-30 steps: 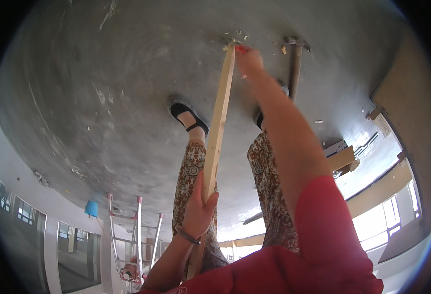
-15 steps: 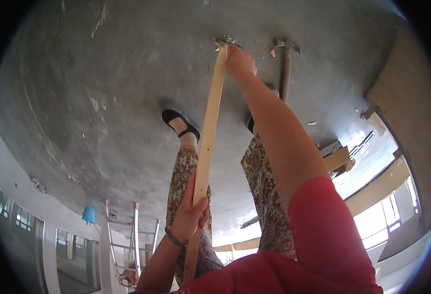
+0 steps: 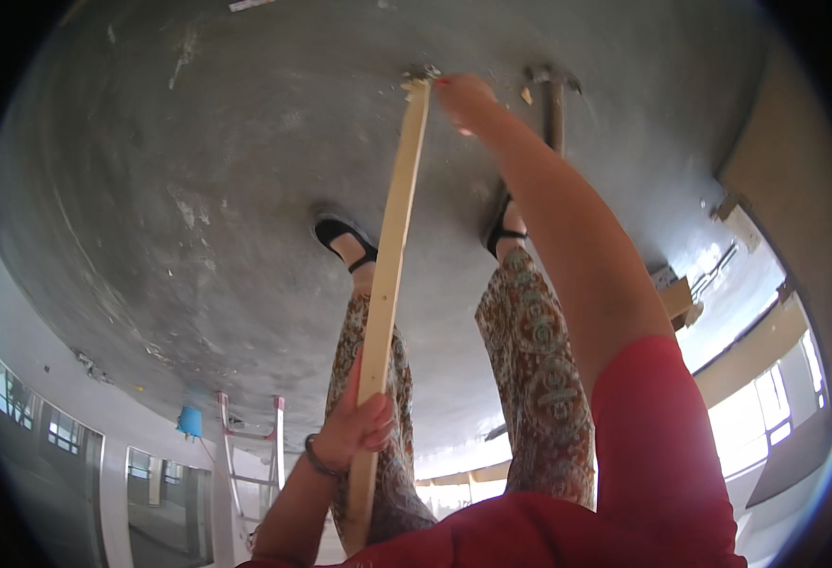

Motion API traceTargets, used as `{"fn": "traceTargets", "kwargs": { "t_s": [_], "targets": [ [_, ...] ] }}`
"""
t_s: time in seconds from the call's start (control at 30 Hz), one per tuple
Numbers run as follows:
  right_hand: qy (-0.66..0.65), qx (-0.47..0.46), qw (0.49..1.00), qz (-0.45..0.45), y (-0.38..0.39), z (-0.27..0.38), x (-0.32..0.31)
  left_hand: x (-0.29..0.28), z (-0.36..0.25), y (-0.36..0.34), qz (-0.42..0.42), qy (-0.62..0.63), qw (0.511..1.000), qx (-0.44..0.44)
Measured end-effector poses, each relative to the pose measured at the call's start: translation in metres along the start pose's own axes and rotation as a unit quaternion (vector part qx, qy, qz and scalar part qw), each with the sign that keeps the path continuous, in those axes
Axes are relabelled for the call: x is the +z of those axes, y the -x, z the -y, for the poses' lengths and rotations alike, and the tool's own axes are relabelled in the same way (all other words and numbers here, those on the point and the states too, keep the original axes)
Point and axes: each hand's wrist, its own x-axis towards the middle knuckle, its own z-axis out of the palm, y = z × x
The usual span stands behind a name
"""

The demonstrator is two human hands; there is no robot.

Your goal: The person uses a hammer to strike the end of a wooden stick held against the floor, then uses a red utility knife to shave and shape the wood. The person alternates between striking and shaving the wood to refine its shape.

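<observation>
Through the left grip passes the wooden strip.

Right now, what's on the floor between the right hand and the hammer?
In the head view, a small yellowish scrap shows between the right hand and the hammer.

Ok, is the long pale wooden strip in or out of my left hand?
In: your left hand grips the long pale wooden strip, fingers curled across it.
</observation>
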Motion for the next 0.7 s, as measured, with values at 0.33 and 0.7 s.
{"fn": "traceTargets", "kwargs": {
  "t_s": [0.33,0.7],
  "targets": [
    [-0.012,0.013,0.992,-0.122,0.044,-0.002,0.051,0.010,0.002,0.054,-0.279,-0.527,0.802,0.031],
    [-0.086,-0.013,0.959,-0.270,0.106,-0.078,0.055,-0.036,0.016,0.062,-0.282,-0.424,0.858,0.067]
  ]
}}
